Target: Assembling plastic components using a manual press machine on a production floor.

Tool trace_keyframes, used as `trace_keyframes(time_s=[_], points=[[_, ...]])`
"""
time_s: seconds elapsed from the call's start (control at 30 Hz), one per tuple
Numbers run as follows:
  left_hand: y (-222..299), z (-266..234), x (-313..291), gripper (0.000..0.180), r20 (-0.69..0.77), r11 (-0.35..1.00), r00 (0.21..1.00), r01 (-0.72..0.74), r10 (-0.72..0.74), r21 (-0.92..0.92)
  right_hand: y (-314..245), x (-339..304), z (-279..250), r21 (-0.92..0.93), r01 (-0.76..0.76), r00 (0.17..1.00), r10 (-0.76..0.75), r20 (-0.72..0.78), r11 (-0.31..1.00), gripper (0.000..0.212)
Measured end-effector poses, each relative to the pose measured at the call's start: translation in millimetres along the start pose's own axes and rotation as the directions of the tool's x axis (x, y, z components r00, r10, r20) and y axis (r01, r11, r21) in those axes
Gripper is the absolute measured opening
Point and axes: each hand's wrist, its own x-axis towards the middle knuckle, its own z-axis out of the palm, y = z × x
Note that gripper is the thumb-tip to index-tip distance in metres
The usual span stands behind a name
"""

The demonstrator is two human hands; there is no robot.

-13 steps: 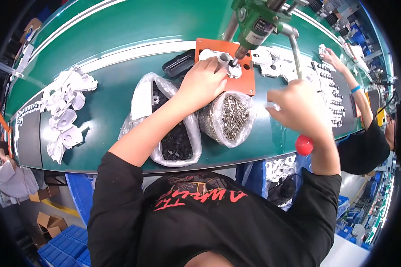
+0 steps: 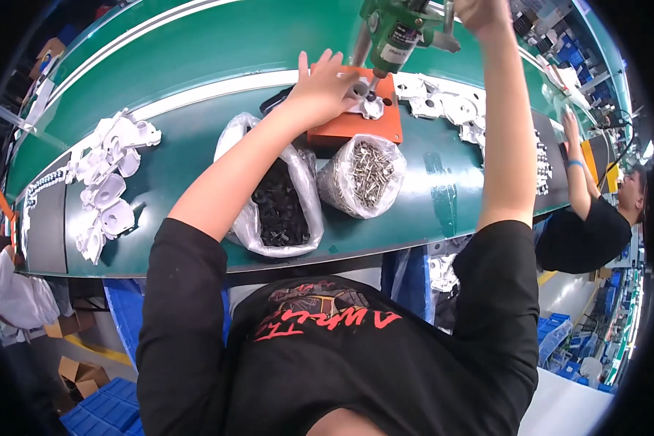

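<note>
A white plastic part with a grey tube rests on an orange fixture block, beneath the spindle of a green hand press. My left hand lies over it, thumb and forefinger closed at the tube, the other fingers stretched out and away. At the top edge my right hand is raised by the press lever, its fingers curled and partly cut off by the frame. An open clear bag of metal screws stands in front of the block. Left of it is a bag of small black parts.
White plastic housings lie grouped on the left of the green bench. More white parts sit right of the press. A co-worker is at the far right. Blue bins are on the floor.
My right hand has swung up and away from the bench, the lever turning upward with it. The left hand's outer fingers have spread. The co-worker's hand has shifted.
</note>
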Motion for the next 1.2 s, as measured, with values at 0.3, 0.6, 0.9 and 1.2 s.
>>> trace_keyframes(time_s=[0.3, 0.6, 0.9, 1.2], points=[[-29.6, 2.8, 28.2, 0.039, -0.162, 0.862, 0.847, 0.502, -0.507, -0.071, 116.4, -29.8, -150.5, -0.901, -0.094, 0.987, 0.156, -0.030, 0.423, 0.038], [-77.9, -27.2, -25.9, 0.074, -0.188, 0.847, 0.828, 0.499, -0.529, -0.184, 163.7, -85.7, -155.3, -0.987, 0.144, 0.989, 0.027, 0.143, -0.071, 0.030], [-240.7, -110.9, -195.7, 0.049, 0.205, 0.498, 0.495, 0.584, -0.844, 0.641, 72.9, -135.1, -120.3, 0.423, -0.342, 0.911, 0.407, -0.069, 0.839, 0.033], [-230.1, -113.6, -202.9, 0.029, -0.104, 0.775, 0.866, 0.487, -0.490, 0.403, 24.0, -217.4, -17.6, 0.174, -0.427, 0.903, 0.408, 0.137, 0.887, 0.032]])
